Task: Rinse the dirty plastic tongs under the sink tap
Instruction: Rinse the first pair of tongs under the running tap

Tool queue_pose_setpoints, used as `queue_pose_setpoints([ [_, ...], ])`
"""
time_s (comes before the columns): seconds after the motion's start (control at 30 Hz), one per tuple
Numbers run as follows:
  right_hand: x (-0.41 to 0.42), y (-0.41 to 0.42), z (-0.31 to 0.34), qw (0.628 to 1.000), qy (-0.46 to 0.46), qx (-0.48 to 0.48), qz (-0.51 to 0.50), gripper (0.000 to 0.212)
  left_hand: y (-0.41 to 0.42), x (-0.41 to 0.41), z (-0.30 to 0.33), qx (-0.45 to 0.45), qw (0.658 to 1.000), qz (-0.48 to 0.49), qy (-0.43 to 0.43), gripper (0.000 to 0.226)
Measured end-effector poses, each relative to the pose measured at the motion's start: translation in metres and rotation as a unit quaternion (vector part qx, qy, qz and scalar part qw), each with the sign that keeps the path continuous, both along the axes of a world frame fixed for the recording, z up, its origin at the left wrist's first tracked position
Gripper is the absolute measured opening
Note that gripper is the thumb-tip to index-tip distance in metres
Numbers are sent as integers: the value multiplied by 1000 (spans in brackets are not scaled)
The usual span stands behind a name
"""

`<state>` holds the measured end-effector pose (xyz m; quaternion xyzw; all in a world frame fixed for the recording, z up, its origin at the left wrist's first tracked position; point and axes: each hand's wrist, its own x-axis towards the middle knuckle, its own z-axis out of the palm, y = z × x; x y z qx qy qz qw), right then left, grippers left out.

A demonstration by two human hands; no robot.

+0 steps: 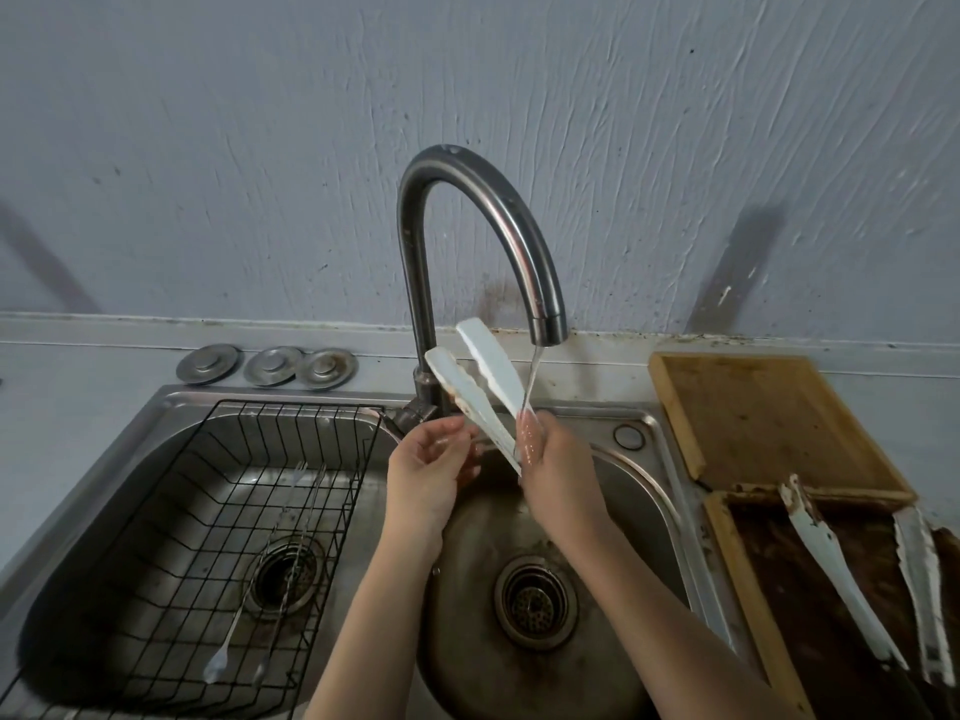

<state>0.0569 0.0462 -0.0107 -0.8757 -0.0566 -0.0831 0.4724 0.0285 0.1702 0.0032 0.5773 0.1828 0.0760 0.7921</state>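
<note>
White plastic tongs (480, 387) point up and away over the right sink basin (649, 511), their two arms spread apart at the tips. My right hand (550, 470) grips their lower end, and water from the curved steel tap (548, 324) runs onto its fingers and the tongs' right arm. My left hand (426, 472) is beside the lower end, fingers curled, touching the left arm of the tongs lightly. Brownish dirt shows on the left arm.
A black wire rack (218, 511) with two long thin utensils fills the left basin. Three metal sink plugs (270, 363) lie behind it. On the right, a wooden cutting board (769, 407) and a dirty tray (727, 553) with two more white tongs (841, 574).
</note>
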Motion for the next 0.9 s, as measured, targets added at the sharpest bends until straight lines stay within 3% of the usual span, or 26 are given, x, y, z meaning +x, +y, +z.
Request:
queue_pose_setpoints([
  [0.13,2,3,2,986,109,123,-3,49,-6,-5,-4,60,998,-16,25,24],
  [0.27,-4,-10,-1,883,383,270,5,66,-17,-15,-2,-36,985,-168,13,24],
  [0.37,-11,-23,-1,834,458,308,19,68,-21,-16,-8,5,985,-172,25,17],
  [0.5,-15,-29,-1,855,430,289,-2,51,-25,-13,-17,15,984,-174,32,3],
  [0.63,-19,-30,-4,896,376,235,-15,34,-31,-7,-24,42,986,-143,78,22],
  [0.9,-24,-33,-11,938,299,168,-53,46,-40,-3,-25,35,988,-127,80,23],
])
